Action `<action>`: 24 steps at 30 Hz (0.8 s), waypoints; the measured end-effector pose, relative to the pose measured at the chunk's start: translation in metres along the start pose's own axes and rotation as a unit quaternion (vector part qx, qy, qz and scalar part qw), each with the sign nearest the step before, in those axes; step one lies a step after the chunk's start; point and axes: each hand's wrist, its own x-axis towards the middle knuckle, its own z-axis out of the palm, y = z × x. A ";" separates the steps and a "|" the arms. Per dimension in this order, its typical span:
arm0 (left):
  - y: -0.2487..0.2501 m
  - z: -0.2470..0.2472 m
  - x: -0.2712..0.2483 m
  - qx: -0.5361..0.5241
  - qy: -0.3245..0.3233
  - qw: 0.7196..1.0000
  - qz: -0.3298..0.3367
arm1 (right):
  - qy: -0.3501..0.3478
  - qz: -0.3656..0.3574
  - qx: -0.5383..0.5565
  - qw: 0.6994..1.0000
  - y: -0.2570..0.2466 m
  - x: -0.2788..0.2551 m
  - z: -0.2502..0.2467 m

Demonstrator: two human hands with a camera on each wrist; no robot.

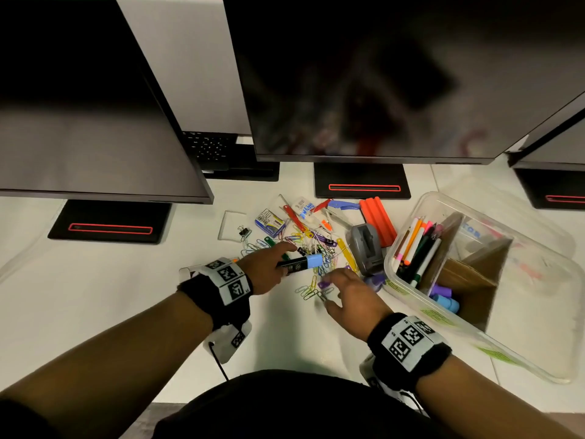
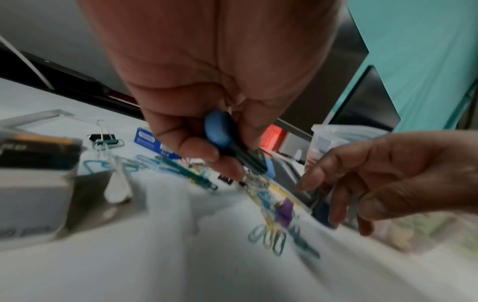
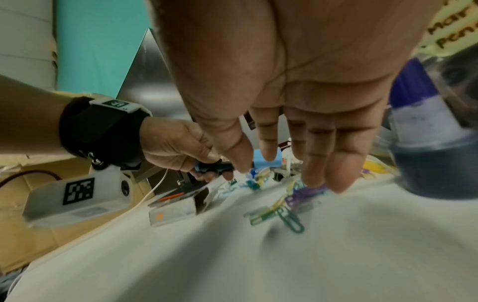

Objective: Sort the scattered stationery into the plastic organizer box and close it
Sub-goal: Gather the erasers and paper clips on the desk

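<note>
My left hand point(image 1: 283, 259) grips a black highlighter with a light blue cap point(image 1: 302, 262) just above the pile of coloured paper clips point(image 1: 310, 291). The left wrist view shows its thumb and fingers curled round the highlighter point(image 2: 229, 141). My right hand point(image 1: 335, 282) hovers flat over the clips, fingers straight and holding nothing; its fingertips point(image 3: 313, 177) hang just above a purple clip point(image 3: 302, 196). The clear plastic organizer box point(image 1: 408, 291) stands open at the right, with cardboard dividers, upright pens point(image 1: 418, 248) and purple and blue highlighters point(image 1: 444, 297) inside.
A grey tape dispenser point(image 1: 367, 248), orange strips point(image 1: 378, 220), a staples box point(image 1: 270, 222), binder clips point(image 1: 243, 232) and a glue stick point(image 3: 426, 143) lie around the pile. The box lid point(image 1: 522, 217) lies behind the box. Monitor stands point(image 1: 362, 180) line the back.
</note>
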 end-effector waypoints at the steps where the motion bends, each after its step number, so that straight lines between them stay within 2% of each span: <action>1: 0.000 -0.005 0.000 -0.034 -0.005 0.999 0.015 | 0.022 0.005 0.013 1.000 -0.005 0.001 -0.004; 3: -0.001 -0.014 0.000 -0.091 -0.016 0.995 0.032 | 0.057 0.021 0.061 0.996 -0.011 0.004 -0.011; 5: 0.002 -0.019 -0.001 -0.173 -0.028 0.984 0.032 | 0.070 0.037 0.158 0.984 -0.019 0.004 -0.018; 8: 0.015 -0.016 -0.001 -0.240 -0.046 0.969 0.038 | 0.091 0.032 0.345 0.934 -0.032 0.002 -0.035; 11: 0.039 -0.007 0.002 -0.241 -0.051 0.966 0.075 | 0.157 0.025 0.362 0.919 -0.033 0.002 -0.056; 14: 0.062 -0.001 0.006 -0.216 -0.041 0.969 0.111 | 0.184 0.029 0.366 0.912 -0.028 -0.001 -0.078; 16: 0.068 -0.001 0.009 -0.147 -0.025 0.980 0.131 | 0.221 0.049 0.367 0.902 -0.021 -0.005 -0.095; 20: 0.052 -0.007 0.016 0.020 -0.021 0.993 0.113 | 0.344 0.150 0.344 0.861 0.021 -0.003 -0.127; 22: 0.042 -0.007 0.019 0.060 -0.018 0.994 0.089 | 0.346 0.206 0.323 0.857 0.041 -0.002 -0.134; 24: 0.040 -0.005 0.021 0.076 -0.013 0.994 0.083 | 0.305 0.245 0.292 0.873 0.053 -0.002 -0.133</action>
